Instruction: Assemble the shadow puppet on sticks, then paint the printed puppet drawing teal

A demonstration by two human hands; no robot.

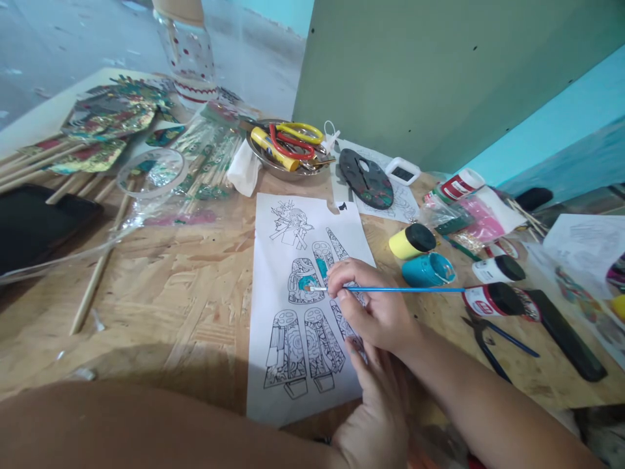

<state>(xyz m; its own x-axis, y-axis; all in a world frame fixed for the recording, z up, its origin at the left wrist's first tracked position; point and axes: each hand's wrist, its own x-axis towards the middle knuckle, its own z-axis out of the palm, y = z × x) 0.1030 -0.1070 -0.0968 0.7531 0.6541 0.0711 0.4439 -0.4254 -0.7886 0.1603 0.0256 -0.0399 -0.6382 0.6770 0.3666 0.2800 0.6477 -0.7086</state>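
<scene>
Pinched in my right hand [374, 306] is a thin blue-handled paintbrush [405, 289]. Its tip touches a patch of teal paint on a printed sheet of paper [273, 339]. Black line drawings of patterned, puppet-like parts cover the sheet, and a second part above also carries teal. My left hand [374, 410] lies at the paper's lower right edge, just below my right hand, fingers stretched out and partly hidden. An uncapped jar of teal paint [422, 270] stands right of the paper, beside a yellow paint jar with a black lid [413, 241].
A metal bowl [280, 170] with scissors and a yellow glue stick stands behind the paper, beside a dark paint palette [366, 179]. Pliers [488, 345] and more jars lie right. Leftward are wooden sticks [100, 286], a dark tablet-like object [39, 225] and a dotted bottle [190, 58].
</scene>
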